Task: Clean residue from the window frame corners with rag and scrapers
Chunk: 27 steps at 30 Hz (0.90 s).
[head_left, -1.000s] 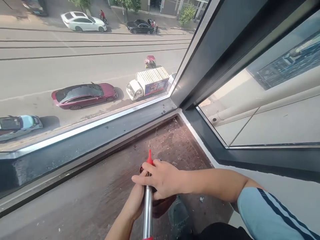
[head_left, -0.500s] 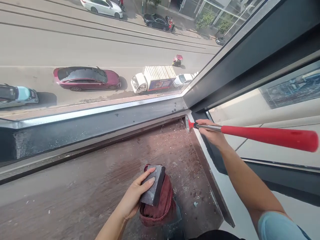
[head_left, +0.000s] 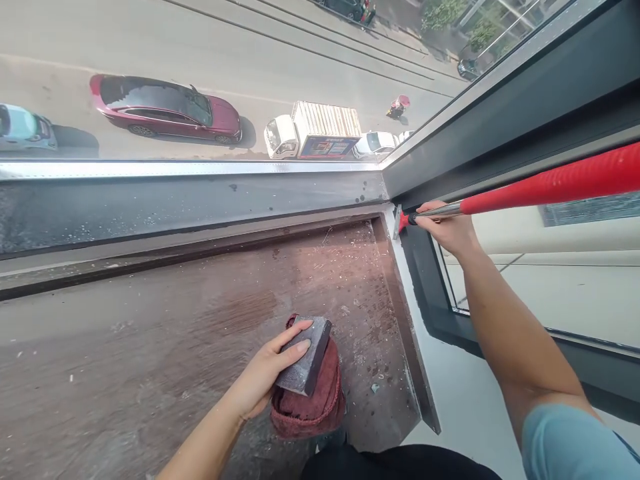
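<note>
My right hand [head_left: 447,227] is closed round the metal shaft of a scraper with a long red handle [head_left: 550,183]. Its short blade [head_left: 397,222] is at the white edge beside the window frame, near the corner. In my left hand [head_left: 267,370] is a dark grey block, which looks like a sanding sponge [head_left: 305,360]; fingers and thumb lie across its top. Beneath the block is a folded dark red cloth [head_left: 320,403]. Whether the left hand also grips the cloth is hidden.
The brown window sill [head_left: 200,333] carries dust, scratches and small debris. A dark grey window frame [head_left: 200,203] borders it, with glass beyond. Far below, a street shows a maroon car [head_left: 165,110] and a white truck [head_left: 313,130]. A white wall ledge [head_left: 450,387] lies to the right.
The scraper blade has moved from the sill's inner corner up and right onto the white edge, its handle now slanting upward. My left hand keeps the block and cloth. The view has shifted.
</note>
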Motion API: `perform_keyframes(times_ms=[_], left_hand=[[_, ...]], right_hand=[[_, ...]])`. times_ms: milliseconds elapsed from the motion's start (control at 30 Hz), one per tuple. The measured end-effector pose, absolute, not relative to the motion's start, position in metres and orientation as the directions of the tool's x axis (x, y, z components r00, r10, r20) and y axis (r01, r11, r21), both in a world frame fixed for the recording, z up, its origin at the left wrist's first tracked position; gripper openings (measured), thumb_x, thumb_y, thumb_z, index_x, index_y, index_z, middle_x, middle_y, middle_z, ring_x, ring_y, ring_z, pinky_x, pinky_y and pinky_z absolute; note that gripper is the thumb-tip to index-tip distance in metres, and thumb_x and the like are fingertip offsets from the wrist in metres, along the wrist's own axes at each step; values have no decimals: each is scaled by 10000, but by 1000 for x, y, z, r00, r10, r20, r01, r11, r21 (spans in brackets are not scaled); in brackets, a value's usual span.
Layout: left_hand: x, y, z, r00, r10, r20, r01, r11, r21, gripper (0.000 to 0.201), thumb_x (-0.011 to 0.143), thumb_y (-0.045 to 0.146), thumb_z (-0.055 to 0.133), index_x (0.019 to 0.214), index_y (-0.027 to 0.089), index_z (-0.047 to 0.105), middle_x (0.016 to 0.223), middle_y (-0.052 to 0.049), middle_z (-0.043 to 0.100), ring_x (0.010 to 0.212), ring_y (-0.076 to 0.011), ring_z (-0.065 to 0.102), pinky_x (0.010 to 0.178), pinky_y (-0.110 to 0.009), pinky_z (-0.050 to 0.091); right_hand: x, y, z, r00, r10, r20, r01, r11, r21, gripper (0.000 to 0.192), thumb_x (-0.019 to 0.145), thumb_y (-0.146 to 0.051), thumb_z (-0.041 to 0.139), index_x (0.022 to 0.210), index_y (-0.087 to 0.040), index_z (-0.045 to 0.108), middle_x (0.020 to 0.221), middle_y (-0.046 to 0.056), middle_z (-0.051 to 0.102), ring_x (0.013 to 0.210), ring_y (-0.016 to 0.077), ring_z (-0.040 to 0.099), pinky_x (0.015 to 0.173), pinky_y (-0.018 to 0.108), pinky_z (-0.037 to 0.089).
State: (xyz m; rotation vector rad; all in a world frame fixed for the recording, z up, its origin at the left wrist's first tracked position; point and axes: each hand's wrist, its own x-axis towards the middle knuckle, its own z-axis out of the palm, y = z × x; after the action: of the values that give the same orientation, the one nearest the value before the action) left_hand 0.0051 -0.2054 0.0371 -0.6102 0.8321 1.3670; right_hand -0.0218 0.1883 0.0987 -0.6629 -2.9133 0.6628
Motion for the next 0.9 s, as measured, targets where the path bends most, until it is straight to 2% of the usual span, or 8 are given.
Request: perform_keyframes(times_ms=[133,267,367,433,567,633,767,900], left_hand=[[4,-202,41,10,581,-814,-985,144,90,600,704,348,724,1243,247,482,1009,-28,630,710,-102,561,626,-178,449],[2,-199,44,-1,586,-811,-981,156,113,562,713,339,717,1223,257,496,1060,-19,615,699,-96,559,613,-174,447],[2,-198,45,-3,594,-805,-979,163,124,563,717,342,713,1228,258,491,1057,-21,614,699,-93,555,613,-168,441],[1,-198,45,10,592,-806,-976,181,122,562,728,356,700,1238,265,482,1047,-25,617,711,-101,557,621,-174,444],[0,-200,45,27,587,-809,-972,205,116,571,733,379,690,1251,290,467,1036,-19,614,717,-112,555,619,-188,447],[0,-201,46,21,586,-810,-974,195,115,576,723,373,701,1245,282,475,1031,-16,612,714,-109,551,613,-183,443],[-1,-200,47,13,583,-812,-977,182,114,589,710,361,714,1243,269,479,1031,-23,611,723,-112,550,618,-182,442],[-2,-202,46,7,579,-816,-974,190,127,607,706,374,715,1252,273,471,1007,-25,615,713,-111,544,618,-181,436]], right_hand=[[-14,162,99,-910,413,23,310,718,-623,159,666,-348,668,676,-191,643,731,12,645,749,184,610,728,333,495],[-3,146,84,-842,534,84,265,544,-796,240,688,-354,663,556,-179,567,657,16,626,658,163,611,627,312,518],[6,148,75,-727,686,24,283,331,-900,226,729,-371,635,662,-173,549,651,3,636,401,71,464,387,226,407],[15,151,76,-675,736,-53,274,183,-944,232,710,-356,660,706,-185,503,677,0,653,361,54,429,344,205,369],[34,146,88,-716,637,-284,361,-10,-933,316,634,-298,717,822,-225,474,847,8,678,538,127,611,461,254,503],[41,143,93,-720,643,-261,359,22,-933,315,642,-287,711,867,-225,500,864,6,670,578,143,636,504,278,530],[48,144,91,-629,776,46,323,314,-893,230,687,-288,689,829,-161,559,695,1,634,500,123,602,463,240,501],[55,149,84,-620,774,129,407,458,-790,257,678,-302,696,812,-160,529,823,24,640,491,105,593,475,245,508]])
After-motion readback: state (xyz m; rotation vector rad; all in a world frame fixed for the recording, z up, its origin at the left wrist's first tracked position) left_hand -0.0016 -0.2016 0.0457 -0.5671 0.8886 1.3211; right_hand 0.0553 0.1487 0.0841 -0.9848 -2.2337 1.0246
